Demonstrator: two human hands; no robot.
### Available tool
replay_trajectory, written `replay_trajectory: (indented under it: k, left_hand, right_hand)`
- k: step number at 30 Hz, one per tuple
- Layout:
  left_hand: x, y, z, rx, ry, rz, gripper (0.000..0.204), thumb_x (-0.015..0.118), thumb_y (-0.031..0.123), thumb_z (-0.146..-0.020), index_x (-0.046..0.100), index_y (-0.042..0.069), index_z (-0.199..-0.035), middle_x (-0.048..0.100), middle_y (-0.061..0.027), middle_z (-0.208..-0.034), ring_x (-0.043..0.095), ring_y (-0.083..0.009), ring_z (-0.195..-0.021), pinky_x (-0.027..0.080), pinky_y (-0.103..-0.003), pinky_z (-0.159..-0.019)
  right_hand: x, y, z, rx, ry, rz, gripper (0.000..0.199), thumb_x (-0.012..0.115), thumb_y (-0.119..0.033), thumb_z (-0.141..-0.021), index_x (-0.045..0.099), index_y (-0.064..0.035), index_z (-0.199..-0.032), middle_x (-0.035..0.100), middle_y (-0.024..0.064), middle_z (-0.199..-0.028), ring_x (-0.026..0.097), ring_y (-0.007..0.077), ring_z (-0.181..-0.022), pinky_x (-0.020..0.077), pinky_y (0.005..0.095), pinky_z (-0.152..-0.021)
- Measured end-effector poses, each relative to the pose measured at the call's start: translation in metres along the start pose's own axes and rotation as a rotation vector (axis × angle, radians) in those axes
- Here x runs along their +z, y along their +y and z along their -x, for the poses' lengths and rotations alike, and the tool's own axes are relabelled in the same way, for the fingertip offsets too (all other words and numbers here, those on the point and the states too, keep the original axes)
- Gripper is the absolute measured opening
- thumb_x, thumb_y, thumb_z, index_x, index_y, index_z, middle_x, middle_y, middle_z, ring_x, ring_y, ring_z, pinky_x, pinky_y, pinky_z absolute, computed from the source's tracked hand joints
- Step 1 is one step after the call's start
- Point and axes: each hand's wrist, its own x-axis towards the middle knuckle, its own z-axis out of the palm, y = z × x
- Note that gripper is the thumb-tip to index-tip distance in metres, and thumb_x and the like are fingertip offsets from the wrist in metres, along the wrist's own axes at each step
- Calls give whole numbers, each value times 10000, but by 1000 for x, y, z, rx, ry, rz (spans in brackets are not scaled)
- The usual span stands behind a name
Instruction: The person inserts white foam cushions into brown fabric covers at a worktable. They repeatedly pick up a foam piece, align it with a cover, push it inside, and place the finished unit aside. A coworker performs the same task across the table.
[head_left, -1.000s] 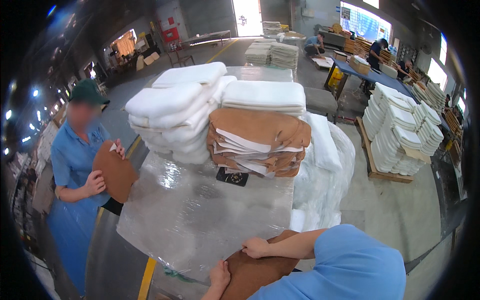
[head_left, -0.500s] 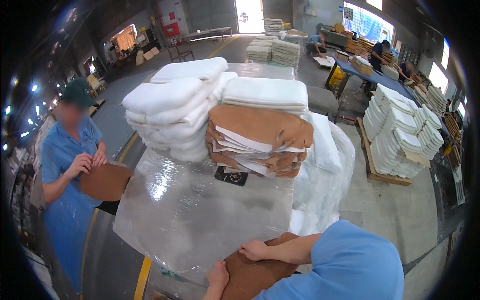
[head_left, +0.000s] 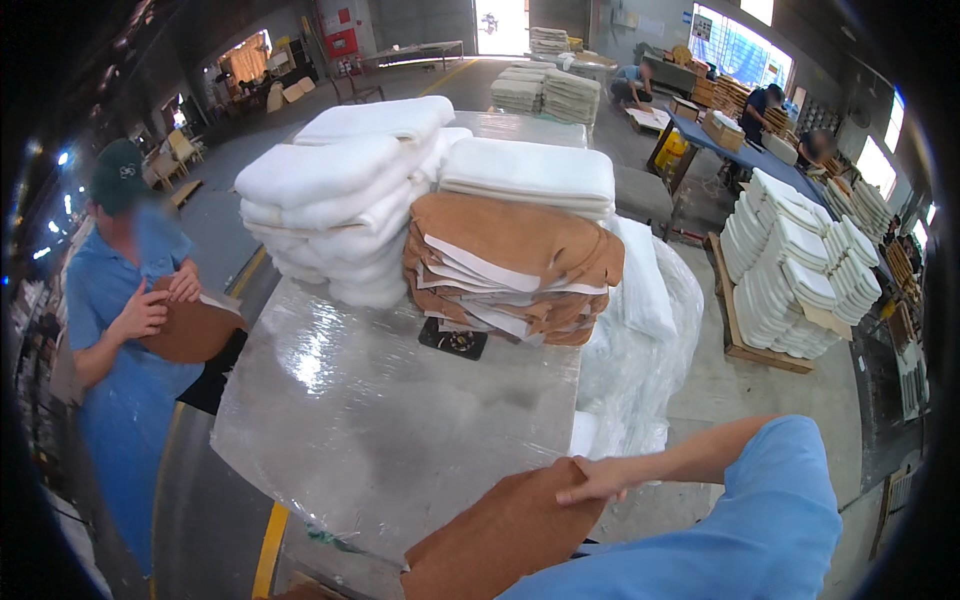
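My right hand [head_left: 592,481] comes in from the right on a blue-sleeved arm and grips the top edge of a brown suede-like fabric piece [head_left: 495,540] at the near edge of the table. My left hand is out of sight, either below the picture or behind that piece. The table [head_left: 390,420] is wrapped in shiny clear plastic film. Farther back on it stands a stack of brown and white cut pieces [head_left: 510,265], with piles of white padded pieces [head_left: 340,195] beside and behind it.
A co-worker in a blue apron [head_left: 125,330] stands at the table's left and holds another brown piece [head_left: 190,330]. A small black object [head_left: 452,339] lies by the brown stack. Bagged white material [head_left: 645,340] hangs off the right side. A pallet of white stacks [head_left: 790,280] stands beyond.
My left hand, earlier on the brown piece's lower edge, is no longer visible. My right hand has slid right along the piece. The co-worker keeps turning their own brown piece at chest height.
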Motion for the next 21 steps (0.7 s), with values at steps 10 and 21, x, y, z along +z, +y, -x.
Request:
replay_trajectory:
  k: [10,21]
  left_hand:
    - [-9,30,-104,-198,-30,110,827,473,615,-1059,393,-10,-1594,439,-255,-1613,388,-396,-1508,348,-427,-1217]
    - [-23,25,-173,-323,-90,220,830,471,614,-1059,402,-27,-1583,446,-261,-1605,398,-390,-1502,354,-424,-1211]
  right_hand:
    - [-3,12,-93,158,32,213,1246,622,-851,-828,384,207,-1442,548,358,-1428,595,450,-1297,485,456,-1096]
    - [-21,-5,-123,259,-23,173,1060,569,-835,-871,657,137,-1285,657,311,-1320,648,442,-1223,518,484,-1038]
